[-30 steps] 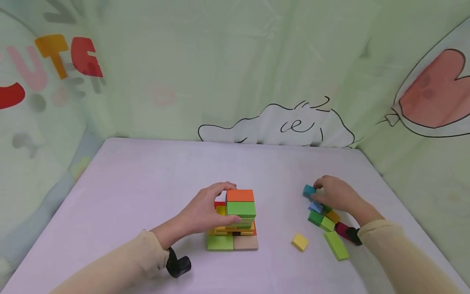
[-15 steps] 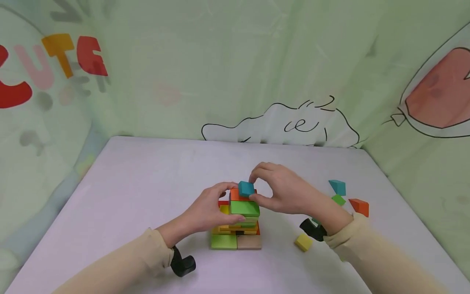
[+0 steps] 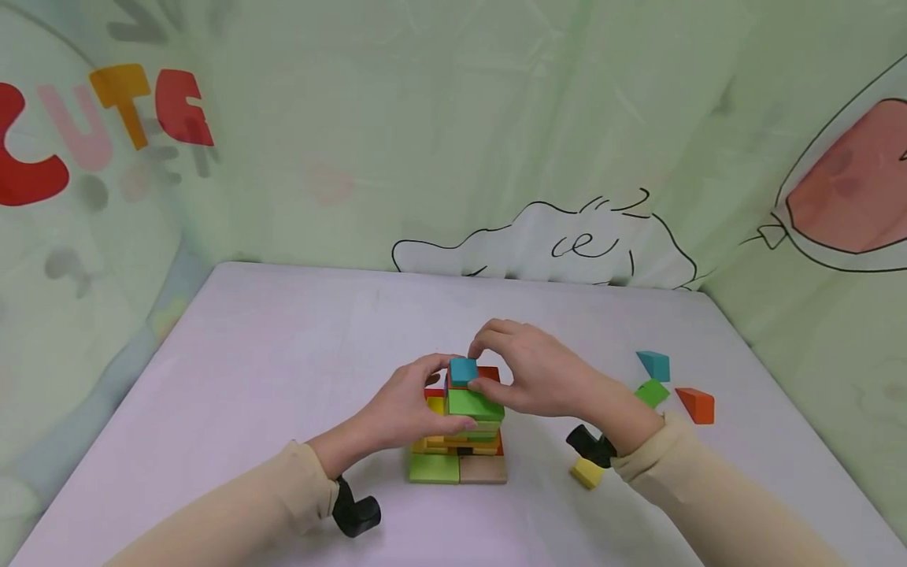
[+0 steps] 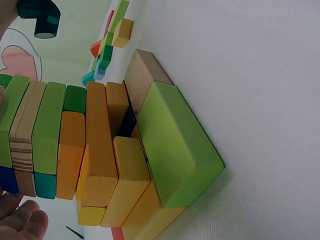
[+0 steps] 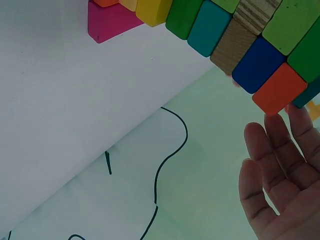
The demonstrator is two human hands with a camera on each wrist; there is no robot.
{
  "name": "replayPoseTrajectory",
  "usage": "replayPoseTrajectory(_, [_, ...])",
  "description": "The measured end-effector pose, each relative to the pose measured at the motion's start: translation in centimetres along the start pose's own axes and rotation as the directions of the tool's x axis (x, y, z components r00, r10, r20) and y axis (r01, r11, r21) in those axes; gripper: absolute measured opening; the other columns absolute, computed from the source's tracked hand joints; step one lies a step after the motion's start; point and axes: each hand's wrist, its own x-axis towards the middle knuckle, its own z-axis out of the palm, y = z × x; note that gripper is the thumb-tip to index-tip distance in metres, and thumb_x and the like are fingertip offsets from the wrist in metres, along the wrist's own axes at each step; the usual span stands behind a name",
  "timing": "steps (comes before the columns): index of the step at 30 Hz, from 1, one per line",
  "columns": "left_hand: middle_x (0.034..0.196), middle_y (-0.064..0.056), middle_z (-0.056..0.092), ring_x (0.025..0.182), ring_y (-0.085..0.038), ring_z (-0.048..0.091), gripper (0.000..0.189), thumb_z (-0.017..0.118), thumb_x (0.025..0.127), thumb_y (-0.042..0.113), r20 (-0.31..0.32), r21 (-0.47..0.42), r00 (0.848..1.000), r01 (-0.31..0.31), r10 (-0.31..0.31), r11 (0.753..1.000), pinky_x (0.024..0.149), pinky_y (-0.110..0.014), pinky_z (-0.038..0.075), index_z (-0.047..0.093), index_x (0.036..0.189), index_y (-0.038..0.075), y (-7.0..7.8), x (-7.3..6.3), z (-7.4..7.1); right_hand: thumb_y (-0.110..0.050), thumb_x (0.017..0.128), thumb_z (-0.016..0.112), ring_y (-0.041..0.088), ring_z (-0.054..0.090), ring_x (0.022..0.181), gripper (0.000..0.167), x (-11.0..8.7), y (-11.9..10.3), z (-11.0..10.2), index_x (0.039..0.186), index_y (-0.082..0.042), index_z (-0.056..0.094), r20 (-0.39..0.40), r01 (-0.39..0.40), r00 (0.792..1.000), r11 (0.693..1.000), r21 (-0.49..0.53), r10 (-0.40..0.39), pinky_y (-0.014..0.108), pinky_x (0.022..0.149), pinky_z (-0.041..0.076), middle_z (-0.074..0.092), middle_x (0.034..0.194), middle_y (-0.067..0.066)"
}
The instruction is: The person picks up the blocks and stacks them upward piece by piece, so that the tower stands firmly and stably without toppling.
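A tower of coloured wooden blocks [image 3: 475,405] stands near the middle of the table. My left hand [image 3: 397,409] holds its upper part, thumb on the front and fingers behind. On the orange-red top layer sits a small blue block [image 3: 464,372], pinched between thumb and fingers of my right hand [image 3: 534,370]. From the left wrist, orange, yellow and green layers rise over a light green base block [image 4: 167,145]. In the right wrist view, fingers reach behind the orange-red block [image 5: 279,90], and a teal edge [image 5: 308,95] shows beyond it.
Right of the tower lie a teal wedge [image 3: 655,365], a green block [image 3: 652,392], an orange wedge [image 3: 697,405] and a yellow block [image 3: 586,474]. My right forearm hides several other loose blocks. Printed fabric walls [image 3: 439,142] enclose the table's back and sides.
My right hand picked up the blue block from the loose pile, carried it left to the tower, and set it lower and further left on the top layer. The left hand kept its hold.
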Motion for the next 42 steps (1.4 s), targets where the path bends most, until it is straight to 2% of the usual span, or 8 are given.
replayPoseTrajectory(11, [0.134,-0.007,0.063,0.133,-0.040,0.055,0.065,0.086,0.082,0.028,-0.001,-0.006,1.000,-0.003,0.003,1.000,0.110,-0.054,0.049,0.057,0.136,0.008,0.1,-0.1,0.0,-0.029,0.092,0.076,0.021,0.065,0.106,0.028,-0.1,0.1,0.1,0.111,-0.010,0.068,0.014,-0.028,1.000,1.000,0.008,0.028,0.041,0.092,0.059,0.068,0.113,0.002])
replayPoseTrajectory(17, [0.135,-0.006,0.063,0.134,-0.039,0.055,0.068,0.087,0.081,0.027,0.001,-0.020,1.000,0.021,-0.021,1.000,0.111,-0.053,0.049,0.056,0.139,0.009,0.2,0.0,0.2,-0.029,0.099,0.068,0.025,0.065,0.112,0.028,-1.7,1.1,-0.9,0.119,-0.009,0.068,-0.015,-0.089,0.996,0.994,0.057,0.090,0.047,0.096,0.058,0.068,0.119,0.005])
replayPoseTrajectory(21, [0.133,-0.005,0.063,0.134,-0.038,0.054,0.071,0.088,0.080,0.029,-0.006,-0.010,0.999,0.037,-0.037,0.999,0.111,-0.053,0.048,0.055,0.141,0.010,0.2,0.0,0.3,-0.020,0.102,0.064,0.028,0.066,0.112,0.026,-4.0,3.4,-1.6,0.123,-0.006,0.067,-0.050,-0.175,0.982,0.981,0.083,0.180,0.050,0.093,0.058,0.068,0.119,0.008])
replayPoseTrajectory(25, [0.133,-0.003,0.063,0.134,-0.036,0.055,0.073,0.089,0.079,0.030,-0.019,-0.011,0.999,0.035,-0.035,0.999,0.112,-0.051,0.048,0.056,0.141,0.011,0.0,0.0,0.2,-0.013,0.101,0.064,0.031,0.067,0.108,0.026,-7.0,7.5,-1.3,0.124,0.000,0.067,-0.047,-0.285,0.956,0.956,0.072,0.289,0.052,0.091,0.059,0.070,0.116,0.012])
replayPoseTrajectory(30, [0.134,-0.002,0.062,0.134,-0.036,0.055,0.074,0.088,0.080,0.029,-0.020,-0.013,0.999,0.034,-0.035,0.999,0.112,-0.051,0.048,0.054,0.142,0.011,-0.1,-0.2,0.2,-0.002,0.094,0.070,0.038,0.066,0.104,0.027,-10.6,12.6,0.2,0.119,0.005,0.068,0.053,-0.434,0.900,0.901,0.005,0.433,0.053,0.089,0.059,0.070,0.111,0.019])
replayPoseTrajectory(33, [0.135,-0.003,0.062,0.135,-0.037,0.054,0.073,0.088,0.080,0.029,-0.020,-0.015,0.999,0.043,-0.043,0.999,0.112,-0.052,0.048,0.054,0.142,0.010,0.0,-0.3,0.1,0.005,0.090,0.069,0.049,0.058,0.117,0.027,-12.4,14.2,1.1,0.117,0.002,0.070,0.118,-0.474,0.874,0.880,-0.006,0.471,0.056,0.091,0.058,0.068,0.116,0.022])
replayPoseTrajectory(37, [0.134,-0.003,0.063,0.135,-0.037,0.054,0.072,0.088,0.079,0.028,-0.020,-0.020,0.999,0.044,-0.044,0.999,0.112,-0.053,0.048,0.055,0.141,0.010,0.0,-0.3,0.1,0.007,0.086,0.071,0.053,0.054,0.122,0.032,-13.5,15.1,2.1,0.116,-0.004,0.073,0.136,-0.465,0.877,0.885,-0.002,0.461,0.057,0.092,0.058,0.065,0.121,0.023])
replayPoseTrajectory(42, [0.134,-0.003,0.063,0.135,-0.037,0.054,0.072,0.088,0.079,0.027,-0.016,-0.020,0.999,0.041,-0.041,0.999,0.112,-0.052,0.048,0.055,0.141,0.009,0.1,-0.2,0.2,0.002,0.082,0.080,0.036,0.062,0.103,0.032,-13.7,15.3,2.6,0.112,-0.006,0.075,0.130,-0.456,0.881,0.890,-0.022,0.455,0.050,0.083,0.062,0.066,0.113,0.018])
